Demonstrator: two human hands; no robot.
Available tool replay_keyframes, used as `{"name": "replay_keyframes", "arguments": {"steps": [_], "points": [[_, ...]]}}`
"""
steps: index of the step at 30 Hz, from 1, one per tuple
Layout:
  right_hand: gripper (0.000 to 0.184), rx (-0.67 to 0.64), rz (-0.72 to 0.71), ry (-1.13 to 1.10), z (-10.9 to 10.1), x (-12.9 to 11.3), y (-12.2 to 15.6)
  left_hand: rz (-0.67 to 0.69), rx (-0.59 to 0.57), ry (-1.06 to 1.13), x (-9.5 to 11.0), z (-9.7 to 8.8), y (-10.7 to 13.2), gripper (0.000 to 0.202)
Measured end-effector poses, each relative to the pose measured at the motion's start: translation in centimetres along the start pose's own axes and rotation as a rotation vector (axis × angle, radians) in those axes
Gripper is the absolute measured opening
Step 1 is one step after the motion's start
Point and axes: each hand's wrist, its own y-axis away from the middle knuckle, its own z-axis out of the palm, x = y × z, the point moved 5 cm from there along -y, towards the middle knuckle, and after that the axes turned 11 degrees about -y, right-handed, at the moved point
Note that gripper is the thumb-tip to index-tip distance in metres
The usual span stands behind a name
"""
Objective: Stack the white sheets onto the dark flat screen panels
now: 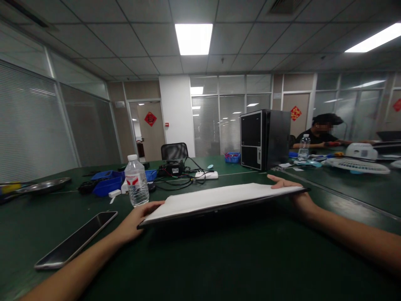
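Between my hands is a thin, flat dark-edged panel with a white sheet lying over its top; what kind of panel it is cannot be made out. My left hand grips the near left corner, fingers partly hidden at the edge. At the far right end, my right hand holds it with the thumb on top and the other fingers mostly hidden underneath. The panel is raised above the green table, its right end higher in view. A smartphone lies left of my left hand, and a water bottle stands just beyond that hand.
A black computer tower stands behind the panel. Blue trays, a black adapter with cables and a white power strip lie farther back. At the right, a person sits beyond another bottle and a white device.
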Motion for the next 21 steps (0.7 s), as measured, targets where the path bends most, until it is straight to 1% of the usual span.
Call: {"name": "replay_keyframes", "arguments": {"steps": [2, 6, 10, 12, 13, 15, 16, 17, 18, 19, 20, 21], "points": [[0.044, 0.022, 0.017, -0.008, -0.3, 0.3, -0.2, 0.103, 0.056, -0.113, 0.6, 0.1, 0.6, 0.057], [0.041, 0.027, 0.018, -0.007, -0.6, 0.8, -0.4, 0.227, 0.178, -0.385, 1.2, 0.5, 1.1, 0.051], [0.04, 0.039, -0.024, 0.026, -0.6, 0.6, -0.5, 0.306, 0.233, -0.521, 2.4, 0.0, 1.1, 0.046], [0.04, 0.108, -0.101, 0.058, -0.8, -0.2, -0.4, 0.338, 0.223, -0.573, 3.4, -0.3, 1.3, 0.044], [0.044, 0.161, -0.153, 0.079, -1.0, -0.9, -0.2, 0.357, 0.216, -0.6, 4.0, -0.4, 1.4, 0.043], [0.058, 0.265, -0.269, 0.13, -1.3, -2.6, 0.3, 0.4, 0.218, -0.658, 5.3, -0.3, 1.7, 0.042], [0.064, 0.284, -0.355, 0.197, -1.3, -3.6, 0.7, 0.431, 0.218, -0.692, 6.0, -0.2, 1.9, 0.041], [0.068, 0.269, -0.467, 0.295, -1.0, -4.8, 1.1, 0.463, 0.226, -0.729, 6.7, 0.1, 2.2, 0.042], [0.068, 0.213, -0.6, 0.415, -0.3, -6.0, 1.7, 0.504, 0.226, -0.772, 7.4, 0.5, 2.4, 0.041], [0.065, 0.111, -0.746, 0.544, 0.7, -7.0, 2.4, 0.555, 0.226, -0.819, 8.1, 0.9, 2.7, 0.04], [0.06, -0.032, -0.876, 0.664, 1.9, -7.6, 3.2, 0.611, 0.22, -0.869, 8.7, 1.4, 3.0, 0.04], [0.055, -0.197, -0.972, 0.758, 3.1, -7.9, 4.0, 0.665, 0.21, -0.922, 9.3, 1.9, 3.4, 0.039]]}}
